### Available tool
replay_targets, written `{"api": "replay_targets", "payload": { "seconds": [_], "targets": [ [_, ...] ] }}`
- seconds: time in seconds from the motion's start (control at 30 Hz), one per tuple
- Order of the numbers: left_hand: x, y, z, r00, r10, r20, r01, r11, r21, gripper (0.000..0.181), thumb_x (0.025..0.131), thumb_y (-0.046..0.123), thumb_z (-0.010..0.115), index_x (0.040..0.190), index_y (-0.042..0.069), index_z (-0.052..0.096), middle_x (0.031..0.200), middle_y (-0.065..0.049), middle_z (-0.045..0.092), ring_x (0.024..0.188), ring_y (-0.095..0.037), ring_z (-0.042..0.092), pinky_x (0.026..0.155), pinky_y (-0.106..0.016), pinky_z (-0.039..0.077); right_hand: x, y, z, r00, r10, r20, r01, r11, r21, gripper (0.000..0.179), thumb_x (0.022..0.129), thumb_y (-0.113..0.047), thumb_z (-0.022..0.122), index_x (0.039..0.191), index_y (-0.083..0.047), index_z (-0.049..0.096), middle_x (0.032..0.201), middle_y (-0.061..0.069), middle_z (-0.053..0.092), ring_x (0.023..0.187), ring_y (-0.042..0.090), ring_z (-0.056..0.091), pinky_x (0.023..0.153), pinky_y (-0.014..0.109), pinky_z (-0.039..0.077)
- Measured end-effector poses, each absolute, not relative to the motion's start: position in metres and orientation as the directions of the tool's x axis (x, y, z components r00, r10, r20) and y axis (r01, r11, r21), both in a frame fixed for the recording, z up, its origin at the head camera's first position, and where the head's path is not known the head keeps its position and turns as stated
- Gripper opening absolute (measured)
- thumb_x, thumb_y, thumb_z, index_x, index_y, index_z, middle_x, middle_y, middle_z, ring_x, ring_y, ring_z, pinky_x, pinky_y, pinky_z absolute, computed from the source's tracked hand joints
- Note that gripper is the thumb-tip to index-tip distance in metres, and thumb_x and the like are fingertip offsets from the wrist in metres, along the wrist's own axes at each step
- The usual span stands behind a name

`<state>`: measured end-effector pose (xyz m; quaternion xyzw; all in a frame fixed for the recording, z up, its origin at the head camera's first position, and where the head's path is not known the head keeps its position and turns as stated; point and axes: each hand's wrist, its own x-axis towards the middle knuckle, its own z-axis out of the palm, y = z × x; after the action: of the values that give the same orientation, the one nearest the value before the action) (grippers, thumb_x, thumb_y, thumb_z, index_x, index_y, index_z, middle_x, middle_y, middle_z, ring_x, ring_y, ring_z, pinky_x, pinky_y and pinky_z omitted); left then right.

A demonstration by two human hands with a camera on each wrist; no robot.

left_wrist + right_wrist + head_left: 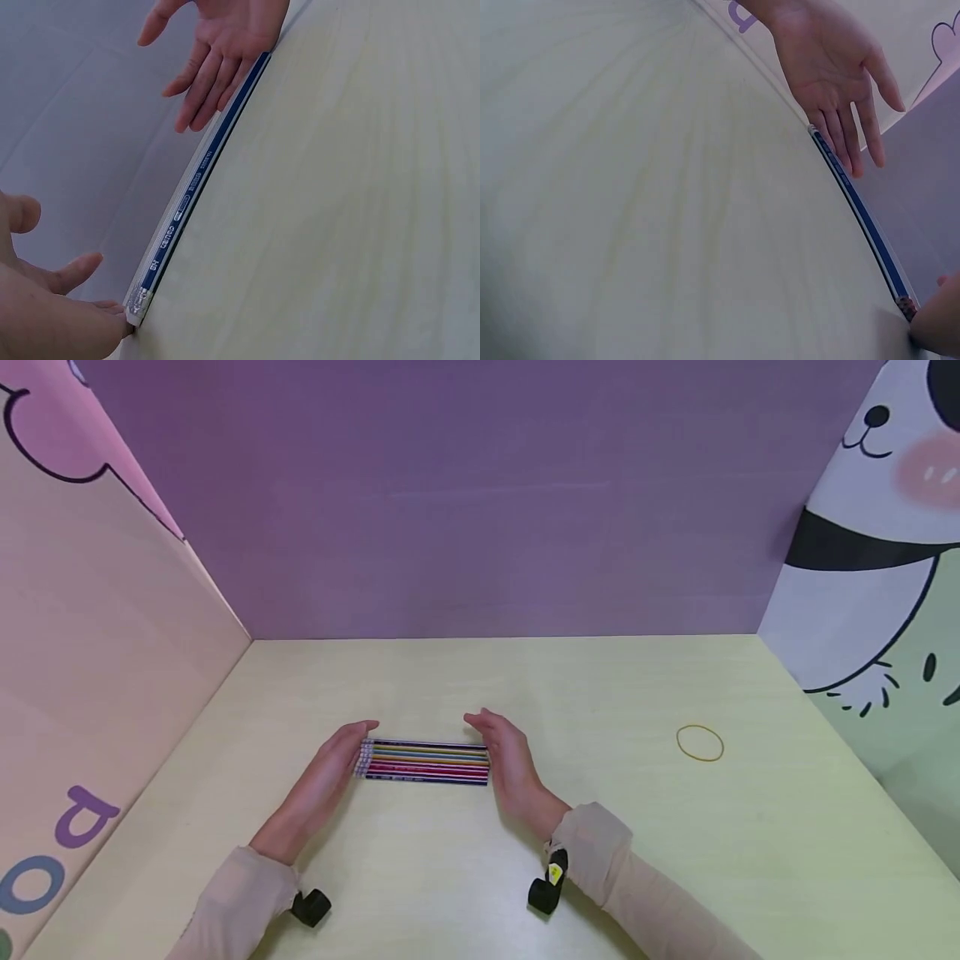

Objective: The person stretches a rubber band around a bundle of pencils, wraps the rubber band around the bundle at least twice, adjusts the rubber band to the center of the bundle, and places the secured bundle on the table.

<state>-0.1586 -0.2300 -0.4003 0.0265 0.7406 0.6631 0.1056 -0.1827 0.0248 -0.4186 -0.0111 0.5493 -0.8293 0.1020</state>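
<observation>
You had the row of pencils (427,762) flat on the table (615,693), at 7 o'clock of head-view centre, eraser ends toward 9. Your left hand (327,777), fingers extended, pressed the 9 o'clock ends; your right hand (517,772), also extended, pressed the 3 o'clock ends. Neither gripped anything. Yellow rubber band (700,761) lay well apart at 3 o'clock.

pencils (427,763) flanked by fingers (498,737) at both ends, room on near side — purple wall (480,527) beyond
</observation>
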Motion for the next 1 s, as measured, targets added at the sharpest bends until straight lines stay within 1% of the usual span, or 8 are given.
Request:
{"api": "replay_targets", "payload": {
  "seconds": [0.13,0.2,0.3,0.6,0.77,0.83,0.9,1.0],
  "targets": [
    [-0.157,-0.231,-0.401,-0.977,0.169,-0.13,-0.107,0.137,0.985,0.063,0.109,0.042,0.033,0.151,-0.004,0.024,0.158,-0.019,0.019,0.151,-0.025,0.009,0.123,-0.041,0.007,-0.184,0.029,-0.42,-0.972,-0.212,-0.099,0.163,-0.308,-0.937,0.048,0.101,-0.029,0.048,0.133,0.007,0.054,0.154,0.016,0.038,0.145,0.027,0.032,0.122,0.04,0.014],
    [-0.157,-0.232,-0.4,-0.978,0.163,-0.13,-0.103,0.16,0.982,0.062,0.109,0.041,0.034,0.15,-0.004,0.026,0.157,-0.02,0.022,0.151,-0.026,0.011,0.123,-0.041,0.009,-0.185,0.031,-0.418,-0.967,-0.235,-0.096,0.158,-0.263,-0.952,0.048,0.101,-0.029,0.049,0.132,0.007,0.055,0.15,0.017,0.044,0.143,0.028,0.036,0.122,0.04,0.017],
    [-0.158,-0.232,-0.398,-0.98,0.155,-0.123,-0.093,0.186,0.978,0.059,0.109,0.038,0.036,0.148,-0.006,0.029,0.155,-0.022,0.026,0.15,-0.029,0.014,0.123,-0.043,0.011,-0.187,0.035,-0.416,-0.96,-0.263,-0.096,0.157,-0.223,-0.962,0.047,0.101,-0.029,0.05,0.131,0.007,0.054,0.145,0.016,0.049,0.14,0.027,0.04,0.121,0.04,0.02],
    [-0.158,-0.235,-0.397,-0.981,0.162,-0.11,-0.074,0.213,0.974,0.053,0.109,0.032,0.036,0.147,-0.005,0.031,0.152,-0.024,0.03,0.148,-0.033,0.023,0.122,-0.044,0.015,-0.187,0.041,-0.413,-0.949,-0.295,-0.114,0.175,-0.189,-0.966,0.045,0.103,-0.03,0.048,0.131,0.004,0.053,0.141,0.015,0.055,0.138,0.027,0.044,0.12,0.04,0.023],
    [-0.157,-0.236,-0.394,-0.98,0.173,-0.1,-0.046,0.291,0.956,0.054,0.108,0.034,0.041,0.147,-0.003,0.035,0.151,-0.023,0.034,0.146,-0.037,0.023,0.12,-0.056,0.015,-0.192,0.046,-0.411,-0.945,-0.314,-0.09,0.148,-0.166,-0.975,0.039,0.102,-0.028,0.053,0.125,0.004,0.055,0.133,0.016,0.057,0.133,0.03,0.048,0.119,0.04,0.026],
    [-0.156,-0.235,-0.391,-0.977,0.18,-0.112,-0.044,0.346,0.937,0.055,0.107,0.036,0.043,0.147,-0.001,0.035,0.153,-0.023,0.033,0.147,-0.039,0.02,0.117,-0.061,0.015,-0.193,0.049,-0.409,-0.94,-0.329,-0.089,0.131,-0.107,-0.986,0.037,0.1,-0.027,0.056,0.123,0.001,0.057,0.129,0.014,0.059,0.13,0.03,0.05,0.118,0.042,0.028],
    [-0.155,-0.233,-0.387,-0.975,0.18,-0.127,-0.044,0.408,0.912,0.055,0.106,0.037,0.045,0.147,0.001,0.036,0.155,-0.023,0.031,0.148,-0.041,0.016,0.116,-0.063,0.017,-0.194,0.051,-0.408,-0.928,-0.361,-0.096,0.104,-0.003,-0.995,0.039,0.098,-0.029,0.061,0.125,-0.002,0.056,0.129,0.011,0.058,0.129,0.029,0.049,0.116,0.044,0.03],
    [-0.152,-0.229,-0.383,-0.975,0.183,-0.126,-0.019,0.494,0.869,0.054,0.105,0.037,0.047,0.147,0.004,0.037,0.16,-0.022,0.023,0.149,-0.043,0.012,0.115,-0.064,0.02,-0.193,0.053,-0.404,-0.897,-0.425,-0.119,0.025,0.219,-0.975,0.049,0.094,-0.036,0.067,0.132,-0.009,0.054,0.136,0.006,0.055,0.133,0.025,0.045,0.112,0.047,0.033]
  ]
}}
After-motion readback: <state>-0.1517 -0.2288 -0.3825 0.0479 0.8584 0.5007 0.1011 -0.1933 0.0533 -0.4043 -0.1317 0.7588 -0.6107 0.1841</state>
